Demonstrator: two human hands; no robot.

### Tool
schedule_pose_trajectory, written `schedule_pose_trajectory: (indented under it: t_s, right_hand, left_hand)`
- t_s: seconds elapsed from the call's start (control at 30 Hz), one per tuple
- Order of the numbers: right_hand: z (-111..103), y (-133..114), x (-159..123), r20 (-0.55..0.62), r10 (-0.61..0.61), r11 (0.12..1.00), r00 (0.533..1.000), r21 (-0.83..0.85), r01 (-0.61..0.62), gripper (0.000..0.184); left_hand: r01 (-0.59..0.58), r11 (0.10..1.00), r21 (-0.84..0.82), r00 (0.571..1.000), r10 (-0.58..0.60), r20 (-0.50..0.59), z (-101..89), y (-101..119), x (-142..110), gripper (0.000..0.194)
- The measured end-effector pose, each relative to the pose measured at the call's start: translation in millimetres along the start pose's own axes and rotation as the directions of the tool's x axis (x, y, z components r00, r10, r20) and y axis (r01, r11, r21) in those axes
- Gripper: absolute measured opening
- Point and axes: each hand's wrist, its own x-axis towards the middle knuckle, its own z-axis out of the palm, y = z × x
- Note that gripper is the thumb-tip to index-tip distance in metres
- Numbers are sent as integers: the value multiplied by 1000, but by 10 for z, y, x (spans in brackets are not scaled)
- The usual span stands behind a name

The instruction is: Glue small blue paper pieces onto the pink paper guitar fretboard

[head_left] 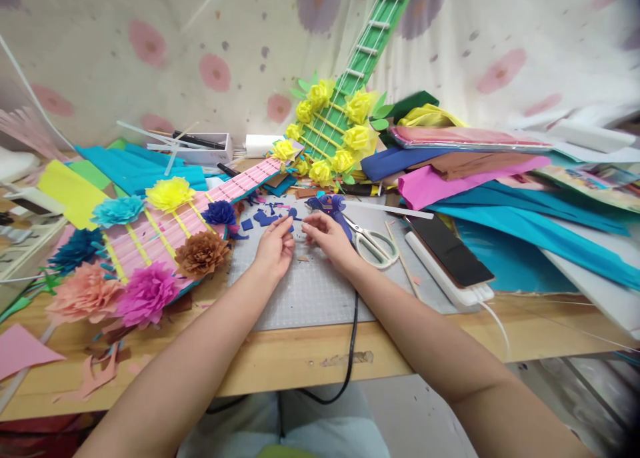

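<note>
My left hand (277,243) and my right hand (330,239) are close together over the grey cutting mat (300,305), fingertips pinched. A thin dark blue paper strip (297,219) spans the gap between them, one end in each pinch. Dark blue paper scraps (264,218) lie scattered just beyond my left hand. Behind my right hand rests a blue glue gun (331,206), partly hidden by the fingers. Scissors (376,247) with pale handles lie to the right of that hand.
Left of the mat is a pink paper guitar (155,238) edged with paper flowers. A green guitar (345,105) with yellow flowers leans at the back. On the right sit a phone (450,248), a white power strip (435,271) and piled crepe paper (530,211). A black cord (354,345) hangs over the front edge.
</note>
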Motion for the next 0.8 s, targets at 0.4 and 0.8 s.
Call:
schedule_pose_trajectory:
  t_s: [0.4,0.8]
  right_hand:
    - [177,18,33,-118,102,880,988,473,-35,32]
    - [209,-82,-100,70,270,921,960,273,-279,16]
  left_hand:
    - [-52,987,153,993,35,109,-6,-100,-38,10]
    - [-739,-14,673,445,740,504,101,806,-309,31]
